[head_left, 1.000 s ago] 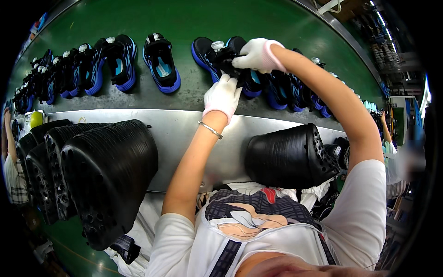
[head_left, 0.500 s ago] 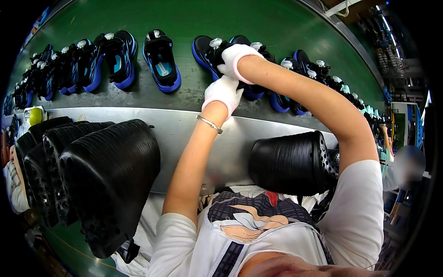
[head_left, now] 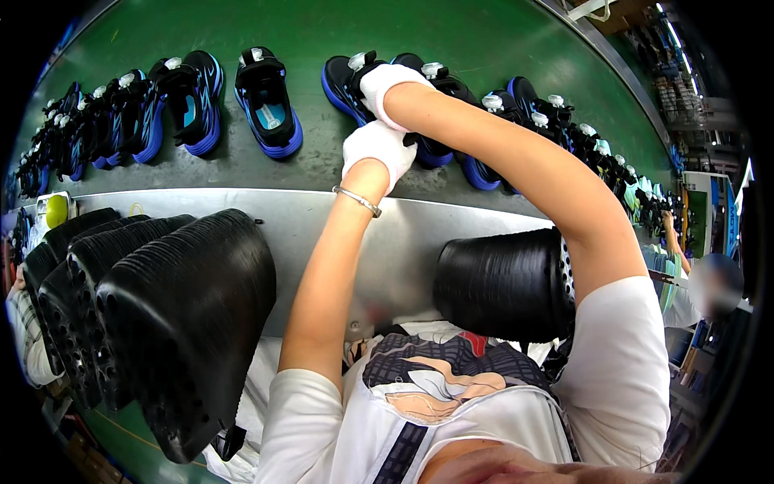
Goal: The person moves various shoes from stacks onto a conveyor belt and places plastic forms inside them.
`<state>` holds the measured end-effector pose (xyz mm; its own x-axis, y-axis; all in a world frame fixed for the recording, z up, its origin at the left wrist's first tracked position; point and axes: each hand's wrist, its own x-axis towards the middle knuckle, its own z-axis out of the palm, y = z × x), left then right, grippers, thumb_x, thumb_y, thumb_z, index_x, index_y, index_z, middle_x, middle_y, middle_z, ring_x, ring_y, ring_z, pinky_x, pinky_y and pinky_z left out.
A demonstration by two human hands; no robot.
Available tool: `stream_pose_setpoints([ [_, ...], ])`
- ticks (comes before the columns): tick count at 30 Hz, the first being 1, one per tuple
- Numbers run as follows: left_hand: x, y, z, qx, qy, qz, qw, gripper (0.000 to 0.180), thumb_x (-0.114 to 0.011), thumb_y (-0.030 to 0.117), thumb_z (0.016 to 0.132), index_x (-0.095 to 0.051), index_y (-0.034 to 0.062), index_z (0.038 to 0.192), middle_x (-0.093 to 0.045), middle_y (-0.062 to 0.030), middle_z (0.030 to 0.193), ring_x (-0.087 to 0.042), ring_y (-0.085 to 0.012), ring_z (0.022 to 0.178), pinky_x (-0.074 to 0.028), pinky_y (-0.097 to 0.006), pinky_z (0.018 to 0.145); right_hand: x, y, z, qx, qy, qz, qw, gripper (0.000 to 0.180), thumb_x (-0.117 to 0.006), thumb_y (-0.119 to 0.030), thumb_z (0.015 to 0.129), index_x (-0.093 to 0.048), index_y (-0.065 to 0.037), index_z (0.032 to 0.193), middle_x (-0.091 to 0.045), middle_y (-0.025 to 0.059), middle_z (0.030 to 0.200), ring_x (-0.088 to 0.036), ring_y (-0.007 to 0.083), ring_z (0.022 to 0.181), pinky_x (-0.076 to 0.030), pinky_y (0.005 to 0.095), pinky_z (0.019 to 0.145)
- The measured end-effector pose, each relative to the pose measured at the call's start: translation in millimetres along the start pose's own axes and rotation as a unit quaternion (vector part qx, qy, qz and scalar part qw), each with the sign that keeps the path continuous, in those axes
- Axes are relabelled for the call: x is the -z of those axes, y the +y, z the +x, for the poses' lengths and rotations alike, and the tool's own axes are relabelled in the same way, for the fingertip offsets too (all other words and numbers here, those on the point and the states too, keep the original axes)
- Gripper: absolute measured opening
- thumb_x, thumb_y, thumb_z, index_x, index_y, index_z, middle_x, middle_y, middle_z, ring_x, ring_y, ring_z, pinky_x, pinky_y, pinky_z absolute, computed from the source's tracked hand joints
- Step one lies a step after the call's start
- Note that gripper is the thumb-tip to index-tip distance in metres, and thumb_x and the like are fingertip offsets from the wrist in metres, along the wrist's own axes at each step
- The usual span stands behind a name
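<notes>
Both my hands wear white knit gloves and meet at one black sneaker (head_left: 343,87) with a blue sole, in the row on the green surface. My right hand (head_left: 390,90) is bent over its upper part, fingers curled down and largely hidden. Just below, at the heel end, my left hand (head_left: 376,152) is closed, its fingertips hidden against the shoe. Another black and blue sneaker (head_left: 268,105) stands apart to the left, its light blue insole showing. To the right, close by my right forearm, is a further sneaker (head_left: 435,152), partly covered.
The shoes stand on a green conveyor-like surface (head_left: 322,32) with a metal ledge (head_left: 387,242) nearer me. Stacked black perforated plastic pieces (head_left: 193,282) lean at left; another black stack (head_left: 500,286) lies at right. More sneakers (head_left: 189,101) line both sides. A person (head_left: 685,298) is at far right.
The shoes have shifted slightly left in view, and my hands have moved left with them. My left hand's fingers, spread before, are now drawn in against the shoe.
</notes>
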<state>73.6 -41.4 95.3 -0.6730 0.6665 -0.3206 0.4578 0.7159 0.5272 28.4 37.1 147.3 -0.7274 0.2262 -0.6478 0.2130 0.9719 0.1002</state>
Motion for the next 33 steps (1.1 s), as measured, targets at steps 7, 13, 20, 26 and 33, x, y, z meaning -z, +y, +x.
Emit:
stream_pose_setpoints([
  [7,-6,-1,-5,0.003,0.056,-0.011,0.998,0.043,-0.055,0.042,0.084,-0.067,0.0053,0.102,-0.063,-0.0165,0.113,-0.06,-0.0332,0.103,-0.048,-0.041,0.088,15,26,-39,0.065,0.053,0.018,0.996,0.044,-0.053,-0.038,0.087,-0.061,-0.008,0.118,-0.067,0.0158,0.104,-0.063,0.0314,0.099,-0.05,0.0402,0.085],
  [13,20,-35,-28,0.044,0.118,0.074,0.989,0.043,-0.062,0.041,0.079,-0.067,0.0098,0.108,-0.062,-0.0123,0.115,-0.058,-0.0326,0.105,-0.047,-0.041,0.09,13,110,-173,0.135,0.194,0.091,0.967,0.033,-0.055,-0.03,0.088,-0.062,-0.007,0.111,-0.066,0.0159,0.099,-0.063,0.0323,0.09,-0.049,0.0375,0.08],
  [20,-2,29,-39,-0.106,0.328,0.064,0.937,0.034,-0.067,0.033,0.081,-0.066,0.0164,0.111,-0.058,-0.0102,0.119,-0.056,-0.0309,0.105,-0.048,-0.04,0.088,-91,255,-310,-0.102,0.361,0.211,0.903,0.031,-0.054,-0.03,0.091,-0.064,-0.005,0.106,-0.067,0.0142,0.091,-0.063,0.0288,0.081,-0.049,0.0346,0.075],
  [26,-47,23,0,-0.132,0.19,-0.039,0.972,0.043,-0.065,0.035,0.083,-0.062,0.0129,0.119,-0.042,-0.0277,0.136,-0.044,-0.0409,0.124,-0.038,-0.04,0.103,-172,277,-379,-0.242,0.344,0.245,0.873,0.026,-0.056,-0.023,0.091,-0.062,-0.004,0.108,-0.066,0.0138,0.096,-0.064,0.0274,0.088,-0.049,0.0317,0.08],
  [33,-56,48,-7,-0.107,0.177,-0.022,0.978,0.031,-0.066,0.033,0.083,-0.068,0.0139,0.108,-0.046,-0.029,0.127,-0.049,-0.0405,0.114,-0.04,-0.038,0.098,-243,279,-394,-0.344,0.253,0.35,0.833,0.041,-0.063,-0.029,0.084,-0.061,-0.001,0.114,-0.065,0.015,0.103,-0.064,0.0256,0.094,-0.049,0.0312,0.085],
])
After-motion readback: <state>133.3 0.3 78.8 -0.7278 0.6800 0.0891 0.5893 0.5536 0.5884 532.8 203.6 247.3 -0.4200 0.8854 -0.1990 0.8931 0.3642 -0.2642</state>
